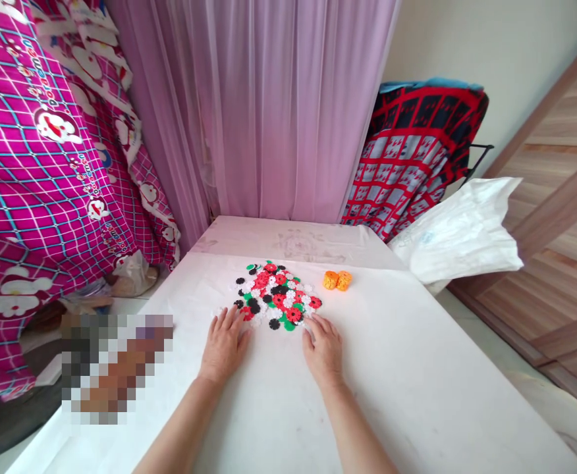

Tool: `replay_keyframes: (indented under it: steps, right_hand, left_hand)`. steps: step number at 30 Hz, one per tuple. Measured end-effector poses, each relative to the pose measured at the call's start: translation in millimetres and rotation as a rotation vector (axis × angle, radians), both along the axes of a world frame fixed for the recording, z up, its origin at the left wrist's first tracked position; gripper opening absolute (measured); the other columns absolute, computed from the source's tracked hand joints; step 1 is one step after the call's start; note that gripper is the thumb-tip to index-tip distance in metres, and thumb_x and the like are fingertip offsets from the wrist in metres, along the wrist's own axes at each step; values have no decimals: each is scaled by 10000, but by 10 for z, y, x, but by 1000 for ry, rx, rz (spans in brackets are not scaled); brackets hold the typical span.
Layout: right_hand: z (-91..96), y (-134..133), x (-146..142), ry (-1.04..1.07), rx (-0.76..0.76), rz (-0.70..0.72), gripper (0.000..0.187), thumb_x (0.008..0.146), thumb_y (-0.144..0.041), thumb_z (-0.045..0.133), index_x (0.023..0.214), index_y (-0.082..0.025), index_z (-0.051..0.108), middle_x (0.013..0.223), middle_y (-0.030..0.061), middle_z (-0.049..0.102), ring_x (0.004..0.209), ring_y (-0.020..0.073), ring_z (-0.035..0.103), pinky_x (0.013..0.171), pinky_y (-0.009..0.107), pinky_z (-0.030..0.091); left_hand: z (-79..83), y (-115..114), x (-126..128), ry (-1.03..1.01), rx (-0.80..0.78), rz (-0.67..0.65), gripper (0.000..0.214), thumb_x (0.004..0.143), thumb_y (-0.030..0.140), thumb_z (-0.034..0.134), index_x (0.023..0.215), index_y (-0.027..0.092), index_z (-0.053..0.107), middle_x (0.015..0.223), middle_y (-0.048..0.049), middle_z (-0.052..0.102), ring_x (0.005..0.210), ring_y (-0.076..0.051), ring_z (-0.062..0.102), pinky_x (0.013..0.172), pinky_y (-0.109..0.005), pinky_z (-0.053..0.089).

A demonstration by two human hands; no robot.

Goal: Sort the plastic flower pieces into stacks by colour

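A loose pile of snowflake-shaped plastic discs [279,299] in red, white, black and green lies on the white-covered table [397,368]. My left hand [226,342] rests palm down at the pile's near left edge, its fingers stretched out and its tips by a red disc. At the near right edge lies my right hand [324,345], also palm down with fingers extended, close to a green disc. Neither hand holds anything. To the right of the pile sit two orange clusters [337,280], side by side and touching.
A white plastic bag [461,230] hangs at the table's right edge. Purple curtains [288,112] stand behind the table, with patterned pink cloth [56,164] to the left. A blurred-out patch [120,368] covers something at the left edge. Red and black cloth [412,145] hangs back right.
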State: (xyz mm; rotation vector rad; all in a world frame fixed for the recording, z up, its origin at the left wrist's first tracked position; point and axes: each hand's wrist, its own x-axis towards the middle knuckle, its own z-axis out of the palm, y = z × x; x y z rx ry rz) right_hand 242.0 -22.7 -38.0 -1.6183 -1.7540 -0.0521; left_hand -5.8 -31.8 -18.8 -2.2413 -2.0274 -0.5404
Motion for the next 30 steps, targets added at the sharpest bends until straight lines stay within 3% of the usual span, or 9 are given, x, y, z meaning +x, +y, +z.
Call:
replay_keyframes:
  steps: [4,10,13,20,24,30]
  right_hand:
    - [90,-24,-27,-41,-42,-25,286,883,-247,539,1120,-203,694,1220,104,659,1142,262,550,971,397,409]
    - [222,212,-194,-125,-95,-51,381,833,-378,680,1163,-188,674,1293,136,617,1183,303,524,971,429,390]
    - [203,305,-226,-133,-87,-46,296,819,-360,704,1074,-212,699,1283,112,629,1150,291,545,957,418,391]
    - [116,311,-203,-158,6,-34,239,831,-333,689,1042,-222,698,1232,93,666,1110,279,571,927,402,394]
    - [105,296,-190,-170,36,-37,333,787,-361,734,1083,-216,689,1253,100,664,1130,299,572,936,413,389]
    - [70,326,-185,-187,73,-24,226,804,-308,713,1006,-211,685,1214,92,683,1093,284,594,900,403,400]
  left_hand:
    - [22,4,-16,-42,-39,-9,481,947,349,414,1368,184,577,1492,-119,505,1390,-319,442,1157,-505,342]
    - [-53,75,-88,-177,29,-55,477,923,270,415,1370,194,560,1408,-110,589,1316,-264,531,1130,-472,399]
    - [-71,197,-159,-238,56,-45,470,912,250,415,1350,180,568,1396,-111,598,1263,-247,575,1096,-437,441]
    - [-9,544,-235,-264,101,-72,361,905,340,477,1179,205,670,1242,-107,693,1187,-274,622,1050,-471,478]
    - [-30,488,-206,-223,124,-123,408,931,395,461,1242,207,646,1310,-120,657,1257,-293,576,1067,-498,460]
    - [-4,306,57,-68,63,-312,473,927,396,507,1378,264,555,1471,-89,533,1401,-312,430,1153,-574,329]
